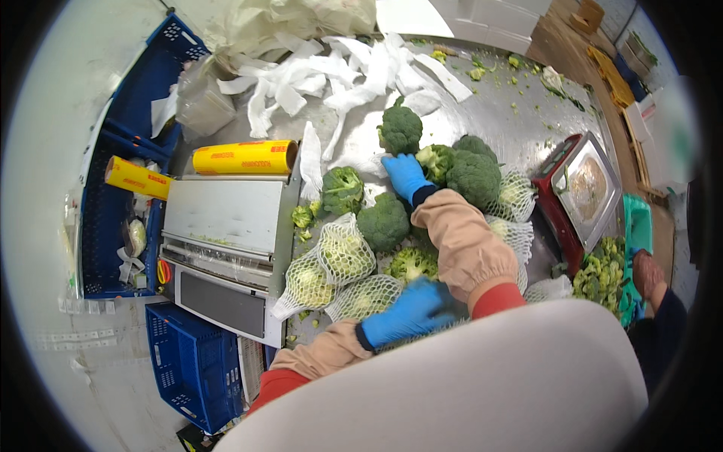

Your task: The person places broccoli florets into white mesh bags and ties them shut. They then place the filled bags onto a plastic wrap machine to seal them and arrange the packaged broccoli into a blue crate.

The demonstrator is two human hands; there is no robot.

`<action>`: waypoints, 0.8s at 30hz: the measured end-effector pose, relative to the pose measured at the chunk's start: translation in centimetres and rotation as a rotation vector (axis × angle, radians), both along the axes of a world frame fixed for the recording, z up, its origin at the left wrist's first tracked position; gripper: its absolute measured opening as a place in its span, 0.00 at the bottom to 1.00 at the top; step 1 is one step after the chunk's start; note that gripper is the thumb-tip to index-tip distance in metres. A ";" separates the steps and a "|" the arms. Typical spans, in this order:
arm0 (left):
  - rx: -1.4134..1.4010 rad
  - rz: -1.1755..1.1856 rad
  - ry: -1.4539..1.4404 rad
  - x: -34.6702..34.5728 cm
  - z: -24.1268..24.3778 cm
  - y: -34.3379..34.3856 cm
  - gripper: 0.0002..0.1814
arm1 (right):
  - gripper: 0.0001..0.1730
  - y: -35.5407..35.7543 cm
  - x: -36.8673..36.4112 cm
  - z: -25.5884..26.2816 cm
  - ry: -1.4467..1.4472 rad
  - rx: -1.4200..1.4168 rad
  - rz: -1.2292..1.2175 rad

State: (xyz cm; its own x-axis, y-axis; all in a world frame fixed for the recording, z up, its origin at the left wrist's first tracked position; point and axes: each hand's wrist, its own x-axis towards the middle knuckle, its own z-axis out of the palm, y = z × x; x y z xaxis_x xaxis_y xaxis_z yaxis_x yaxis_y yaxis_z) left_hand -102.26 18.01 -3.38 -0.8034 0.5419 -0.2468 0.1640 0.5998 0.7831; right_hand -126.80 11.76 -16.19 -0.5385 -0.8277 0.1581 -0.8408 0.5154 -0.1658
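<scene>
My right hand, in a blue glove, reaches in among the broccoli heads, its fingertips at a white foam net; whether it grips the net is unclear. Just beyond stands an upright broccoli head. More heads lie on either side, among them a dark green one and a large one. My left hand, also blue-gloved and motion-blurred, is low beside a paler broccoli head and net-wrapped heads; its fingers and anything under them are hard to make out.
A film wrapping machine with a yellow film roll stands left. White foam nets pile at the back. A red scale stands right. Near a green basket is another person's hand. Blue crates line the left.
</scene>
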 end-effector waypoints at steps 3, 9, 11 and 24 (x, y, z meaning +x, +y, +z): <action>0.192 0.857 0.507 2.0 0.2 -6.3 0.27 | 0.07 0.8 1.7 5.4 0.113 -0.292 0.231; 0.362 0.760 0.262 0.5 5.0 -10.8 0.19 | 0.19 11.4 12.6 23.2 -0.348 -0.491 0.279; 0.623 0.822 0.078 1.8 5.8 -7.0 0.12 | 0.29 13.9 14.6 24.0 -0.688 -0.810 0.089; 1.357 0.732 -0.617 11.0 0.5 8.5 0.32 | 0.13 28.3 31.5 12.1 -0.481 -0.881 -0.508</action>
State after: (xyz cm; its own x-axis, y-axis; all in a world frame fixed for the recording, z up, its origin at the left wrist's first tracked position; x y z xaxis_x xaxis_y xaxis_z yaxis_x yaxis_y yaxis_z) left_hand -91.27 26.53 -2.88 -0.9353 0.1907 -0.2982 -0.3393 -0.7231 0.6017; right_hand -95.31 40.06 -4.12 -0.9439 -0.1974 0.2647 -0.3176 0.3230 -0.8915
